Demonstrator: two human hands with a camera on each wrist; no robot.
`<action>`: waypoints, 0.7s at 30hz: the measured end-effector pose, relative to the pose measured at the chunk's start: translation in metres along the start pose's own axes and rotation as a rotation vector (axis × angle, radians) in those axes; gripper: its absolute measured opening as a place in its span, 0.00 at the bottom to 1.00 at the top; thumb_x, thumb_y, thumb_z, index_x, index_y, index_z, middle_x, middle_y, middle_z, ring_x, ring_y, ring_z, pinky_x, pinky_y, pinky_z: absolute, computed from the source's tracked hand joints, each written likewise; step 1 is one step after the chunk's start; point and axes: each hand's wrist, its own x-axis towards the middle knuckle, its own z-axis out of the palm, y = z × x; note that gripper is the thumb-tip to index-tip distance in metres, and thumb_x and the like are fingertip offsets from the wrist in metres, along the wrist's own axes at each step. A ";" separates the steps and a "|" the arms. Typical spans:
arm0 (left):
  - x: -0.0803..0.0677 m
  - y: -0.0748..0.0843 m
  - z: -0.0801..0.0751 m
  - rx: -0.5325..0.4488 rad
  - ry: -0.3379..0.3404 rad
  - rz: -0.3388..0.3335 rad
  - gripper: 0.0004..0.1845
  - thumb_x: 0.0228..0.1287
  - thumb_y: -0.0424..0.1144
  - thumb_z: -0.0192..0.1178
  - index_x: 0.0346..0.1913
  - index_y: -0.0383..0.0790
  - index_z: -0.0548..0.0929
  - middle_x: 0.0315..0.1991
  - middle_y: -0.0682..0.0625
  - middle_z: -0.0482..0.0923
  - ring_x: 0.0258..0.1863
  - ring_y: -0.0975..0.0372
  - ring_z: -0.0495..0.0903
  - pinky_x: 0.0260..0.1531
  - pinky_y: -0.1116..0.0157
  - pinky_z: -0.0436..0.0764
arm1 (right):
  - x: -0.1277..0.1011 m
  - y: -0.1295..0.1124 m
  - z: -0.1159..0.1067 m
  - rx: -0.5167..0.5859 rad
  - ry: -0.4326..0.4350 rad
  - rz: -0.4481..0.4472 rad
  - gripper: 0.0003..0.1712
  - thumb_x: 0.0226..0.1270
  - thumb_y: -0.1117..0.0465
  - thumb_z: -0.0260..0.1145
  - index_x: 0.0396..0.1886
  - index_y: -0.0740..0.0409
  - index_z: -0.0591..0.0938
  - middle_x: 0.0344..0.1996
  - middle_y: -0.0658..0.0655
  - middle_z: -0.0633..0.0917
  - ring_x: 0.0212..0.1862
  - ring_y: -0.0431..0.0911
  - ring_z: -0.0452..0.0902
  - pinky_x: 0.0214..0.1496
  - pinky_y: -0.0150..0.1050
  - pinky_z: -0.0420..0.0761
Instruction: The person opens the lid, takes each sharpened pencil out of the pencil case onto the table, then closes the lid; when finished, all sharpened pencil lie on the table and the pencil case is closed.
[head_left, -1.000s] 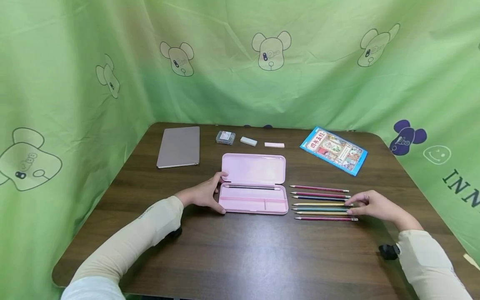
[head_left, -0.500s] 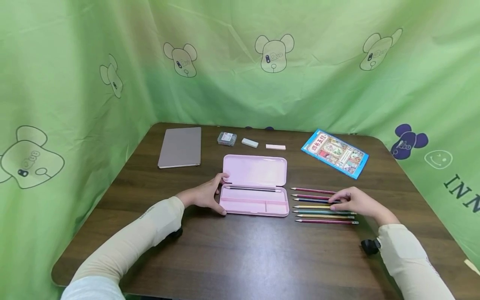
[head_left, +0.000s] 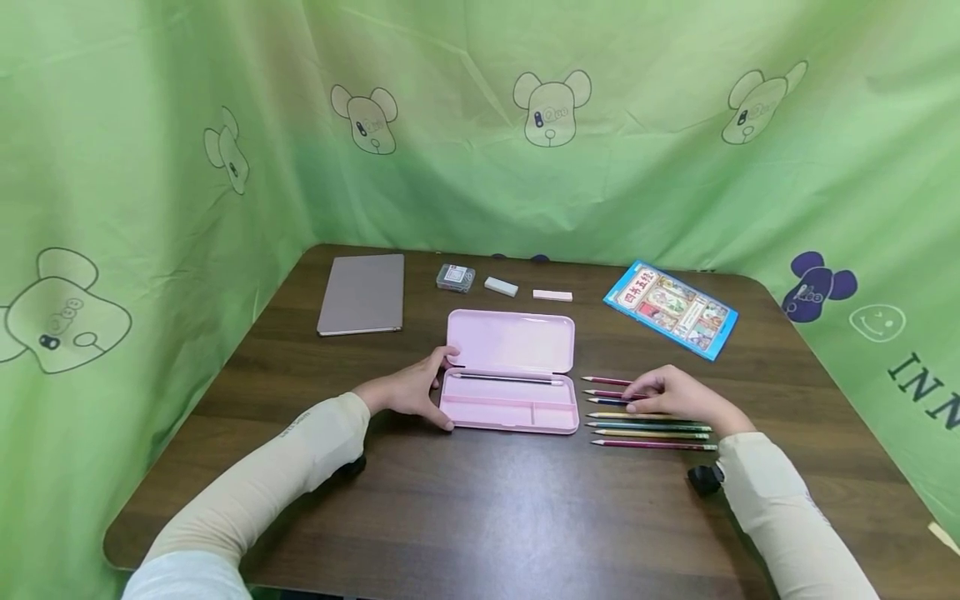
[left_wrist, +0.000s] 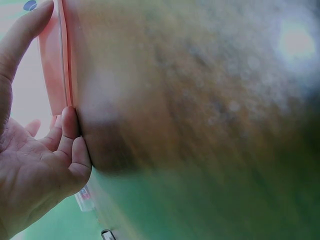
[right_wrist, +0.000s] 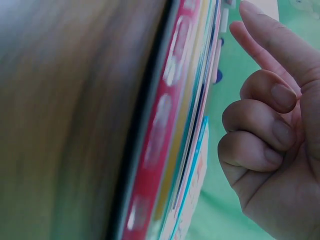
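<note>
The pink pencil case [head_left: 487, 412] lies with its lid raised back, a dark pencil [head_left: 506, 378] in its rear compartment. My left hand [head_left: 408, 390] grips its left end, thumb at the front corner and fingers at the lid's edge; the left wrist view shows those fingers bent against the pink side. To the right of the case, several pencils lie in a row. Over them is my right hand [head_left: 686, 396], its thumb and index finger extended around the dark blue pencil [head_left: 606, 401], slightly apart. Its other fingers [right_wrist: 255, 120] are curled in.
Behind the case are a small clear box [head_left: 455, 278], a white eraser [head_left: 501, 287] and a pale pink strip [head_left: 552, 295]. A grey notebook [head_left: 362, 293] lies back left, a blue-bordered book [head_left: 671, 308] back right. Green curtain [head_left: 450, 183] surrounds the table.
My right hand has moved left along the pencils, from their eraser ends to nearer their tips. The left hand stays at the pencil case.
</note>
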 end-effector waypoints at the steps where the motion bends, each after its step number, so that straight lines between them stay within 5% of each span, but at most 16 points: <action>1: 0.000 0.000 0.000 -0.002 -0.001 0.001 0.58 0.39 0.47 0.76 0.67 0.46 0.45 0.60 0.44 0.58 0.50 0.54 0.69 0.55 0.58 0.68 | 0.002 -0.001 0.001 0.000 -0.004 -0.001 0.14 0.55 0.55 0.70 0.38 0.58 0.85 0.33 0.53 0.86 0.27 0.33 0.69 0.29 0.30 0.70; 7: 0.000 0.001 0.000 -0.012 -0.005 -0.008 0.57 0.39 0.46 0.76 0.67 0.46 0.45 0.61 0.44 0.58 0.51 0.53 0.69 0.56 0.57 0.67 | 0.017 -0.007 0.007 -0.005 -0.013 -0.010 0.14 0.54 0.54 0.70 0.38 0.57 0.85 0.20 0.47 0.78 0.21 0.35 0.63 0.25 0.31 0.67; 17: 0.000 0.000 0.000 -0.015 -0.007 -0.003 0.58 0.39 0.48 0.76 0.67 0.47 0.45 0.61 0.44 0.58 0.51 0.53 0.69 0.57 0.56 0.67 | 0.039 -0.025 0.014 -0.005 -0.004 -0.069 0.12 0.56 0.58 0.69 0.38 0.59 0.85 0.30 0.52 0.86 0.26 0.33 0.68 0.31 0.29 0.71; 21: 0.000 0.000 0.000 -0.015 -0.008 -0.005 0.58 0.39 0.48 0.76 0.67 0.47 0.45 0.61 0.44 0.58 0.52 0.53 0.69 0.58 0.56 0.67 | 0.049 -0.034 0.018 -0.001 -0.013 -0.090 0.12 0.56 0.57 0.69 0.38 0.58 0.85 0.23 0.50 0.82 0.23 0.33 0.65 0.29 0.29 0.69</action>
